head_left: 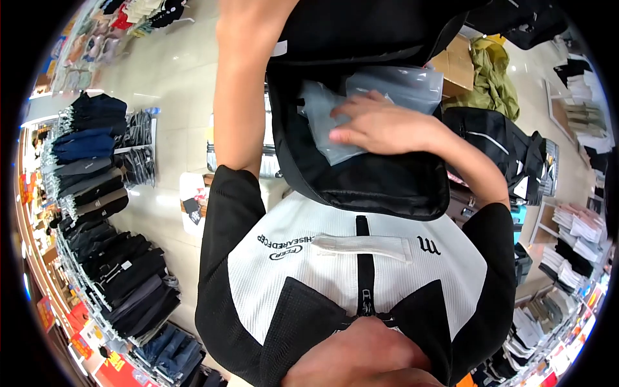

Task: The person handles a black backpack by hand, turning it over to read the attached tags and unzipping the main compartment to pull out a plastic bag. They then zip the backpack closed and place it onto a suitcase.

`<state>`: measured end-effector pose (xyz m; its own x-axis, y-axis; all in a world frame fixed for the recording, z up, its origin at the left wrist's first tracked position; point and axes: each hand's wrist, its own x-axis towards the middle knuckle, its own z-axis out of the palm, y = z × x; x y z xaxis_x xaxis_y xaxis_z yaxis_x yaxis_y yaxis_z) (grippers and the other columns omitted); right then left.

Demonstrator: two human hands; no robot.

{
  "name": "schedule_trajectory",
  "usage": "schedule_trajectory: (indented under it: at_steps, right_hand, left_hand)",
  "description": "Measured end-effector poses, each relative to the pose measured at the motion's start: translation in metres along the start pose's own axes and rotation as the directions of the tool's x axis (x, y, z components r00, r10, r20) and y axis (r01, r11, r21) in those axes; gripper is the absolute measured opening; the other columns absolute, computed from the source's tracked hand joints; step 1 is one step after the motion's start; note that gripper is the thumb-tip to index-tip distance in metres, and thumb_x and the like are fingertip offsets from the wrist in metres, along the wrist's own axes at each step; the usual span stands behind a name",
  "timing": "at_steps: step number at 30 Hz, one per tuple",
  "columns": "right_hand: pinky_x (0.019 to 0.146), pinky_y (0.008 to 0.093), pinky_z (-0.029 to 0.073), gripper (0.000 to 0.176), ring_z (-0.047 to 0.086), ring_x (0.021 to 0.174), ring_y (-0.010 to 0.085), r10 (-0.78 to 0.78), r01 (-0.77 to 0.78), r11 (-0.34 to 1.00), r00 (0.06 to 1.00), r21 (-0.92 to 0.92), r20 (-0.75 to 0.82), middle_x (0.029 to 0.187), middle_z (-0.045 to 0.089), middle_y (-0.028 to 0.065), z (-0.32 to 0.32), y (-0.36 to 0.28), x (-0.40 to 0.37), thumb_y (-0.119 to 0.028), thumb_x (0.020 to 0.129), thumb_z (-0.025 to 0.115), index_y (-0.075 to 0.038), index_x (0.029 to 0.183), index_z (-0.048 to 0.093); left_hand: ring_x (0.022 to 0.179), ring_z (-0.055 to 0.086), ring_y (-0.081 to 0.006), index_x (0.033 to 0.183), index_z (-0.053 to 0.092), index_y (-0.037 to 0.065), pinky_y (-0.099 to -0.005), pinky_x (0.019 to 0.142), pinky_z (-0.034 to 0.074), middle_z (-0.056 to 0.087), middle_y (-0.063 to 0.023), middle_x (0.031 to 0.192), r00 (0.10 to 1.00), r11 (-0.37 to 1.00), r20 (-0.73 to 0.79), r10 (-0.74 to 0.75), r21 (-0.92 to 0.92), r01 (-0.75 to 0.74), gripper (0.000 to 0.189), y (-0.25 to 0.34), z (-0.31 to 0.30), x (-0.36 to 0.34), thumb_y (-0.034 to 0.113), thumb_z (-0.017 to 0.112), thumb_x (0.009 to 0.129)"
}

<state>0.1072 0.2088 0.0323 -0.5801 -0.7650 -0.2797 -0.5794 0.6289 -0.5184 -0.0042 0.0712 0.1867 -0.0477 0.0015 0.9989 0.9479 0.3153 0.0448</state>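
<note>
Shop floor of glossy pale tiles point(174, 71) spreads around us, with racks of dark folded trousers point(103, 213) along the left and stacks of folded clothes point(574, 238) on shelves at the right. An olive jacket point(493, 77) lies crumpled beside a cardboard box point(458, 61). Before our ribbed white-and-black zip shirt point(322, 271) hangs a black bag point(380, 187) of smooth woven fabric, soft-sided, with its rounded, padded lip towards us. A clear plastic pouch point(400, 84), thin, shiny and creased, lies in the bag's open mouth against its far edge. How deep the pouch goes we cannot tell, since our hand and the bag's rim cover its lower part. Our right hand point(380, 126) reaches in from the right with a bent wrist and rests palm-down on the pouch, fingers point(351, 106) straight and close together, thumb flat alongside, gripping nothing. Our left hand point(251, 19) rises at the bag's left edge. The frame and the bag cut it off, so we cannot tell how its fingers sit.
</note>
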Motion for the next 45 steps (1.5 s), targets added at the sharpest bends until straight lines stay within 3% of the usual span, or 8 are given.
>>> schedule_trajectory:
  at_steps: [1,3,7,15,20,24,35,45]
  right_hand:
    - [0.114,0.0443,0.025,0.053,0.043,0.128,0.0346,0.032,-0.025,0.997,0.996,0.078,-0.085,0.132,0.054,0.0171,-0.005,0.007,0.009,-0.047,0.103,0.034,-0.008,0.117,0.066]
    - [0.109,0.0483,0.033,0.06,0.044,0.131,0.0337,0.222,-0.221,0.974,0.974,0.044,-0.044,0.138,0.052,0.019,-0.012,0.027,0.042,-0.051,0.102,0.031,-0.005,0.123,0.063]
    - [0.103,0.0434,0.042,0.054,0.052,0.123,0.0331,0.365,-0.352,0.931,0.907,-0.098,0.208,0.133,0.056,0.0186,-0.01,0.104,0.11,-0.048,0.1,0.039,-0.006,0.127,0.061]
    - [0.102,0.0424,0.042,0.054,0.054,0.121,0.033,0.37,-0.367,0.922,0.929,-0.126,-0.003,0.131,0.058,0.0184,0.035,0.132,0.13,-0.048,0.1,0.04,-0.006,0.127,0.06]
    - [0.102,0.0417,0.043,0.053,0.055,0.12,0.0329,0.385,-0.41,0.897,0.908,-0.162,-0.166,0.129,0.059,0.0182,0.062,0.129,0.13,-0.048,0.1,0.041,-0.006,0.127,0.06]
    - [0.101,0.0412,0.043,0.053,0.055,0.119,0.0329,0.399,-0.445,0.88,0.883,-0.168,-0.246,0.128,0.059,0.0181,0.067,0.136,0.128,-0.048,0.1,0.042,-0.006,0.127,0.06]
    - [0.1,0.0399,0.045,0.053,0.057,0.116,0.0328,0.344,-0.366,0.918,0.926,-0.154,-0.154,0.125,0.061,0.0179,0.035,0.154,0.111,-0.048,0.099,0.044,-0.007,0.127,0.06]
    - [0.099,0.0386,0.046,0.052,0.059,0.113,0.0327,0.282,-0.28,0.953,0.959,-0.112,0.005,0.122,0.063,0.0176,0.021,0.164,0.089,-0.048,0.099,0.046,-0.007,0.128,0.059]
  left_hand:
    - [0.072,0.065,-0.0172,0.093,0.066,0.003,-0.0271,0.068,0.05,0.066,-0.0084,0.079,1.0,1.0,0.002,0.003,0.0,-0.003,0.029,0.001,-0.001,0.001,0.016,0.082,0.074]
    - [0.072,0.065,-0.0172,0.094,0.066,0.003,-0.027,0.068,0.05,0.066,-0.0081,0.08,1.0,1.0,0.006,0.008,-0.006,-0.008,0.03,0.003,-0.002,0.001,0.016,0.082,0.073]
    - [0.073,0.065,-0.017,0.094,0.065,0.003,-0.0268,0.069,0.05,0.066,-0.0077,0.08,1.0,0.999,0.006,0.017,-0.027,-0.017,0.032,0.009,-0.006,-0.002,0.014,0.083,0.071]
    - [0.074,0.066,-0.0168,0.096,0.064,0.003,-0.0263,0.069,0.051,0.066,-0.0068,0.081,0.998,0.994,-0.007,0.056,-0.099,-0.056,0.036,0.009,-0.003,0.003,0.012,0.085,0.068]
    - [0.075,0.065,-0.0162,0.095,0.063,0.002,-0.0267,0.071,0.051,0.066,-0.0068,0.08,0.99,1.0,0.141,-0.011,-0.001,0.011,0.035,0.005,-0.02,0.001,0.007,0.083,0.068]
    - [0.075,0.065,-0.0172,0.096,0.062,0.002,-0.0276,0.072,0.051,0.065,-0.0074,0.081,0.996,0.999,0.088,0.013,-0.034,-0.01,0.038,-0.004,-0.021,-0.013,0.007,0.084,0.066]
    - [0.071,0.065,-0.0183,0.094,0.062,0.002,-0.0279,0.07,0.051,0.065,-0.0093,0.079,0.983,0.988,0.11,-0.147,0.064,0.141,0.037,0.002,-0.028,-0.016,0.013,0.085,0.068]
    - [0.068,0.065,-0.0189,0.088,0.062,0.001,-0.029,0.065,0.05,0.065,-0.0113,0.075,0.875,0.899,0.218,-0.433,0.041,0.435,0.029,0.002,-0.018,-0.022,0.015,0.082,0.073]
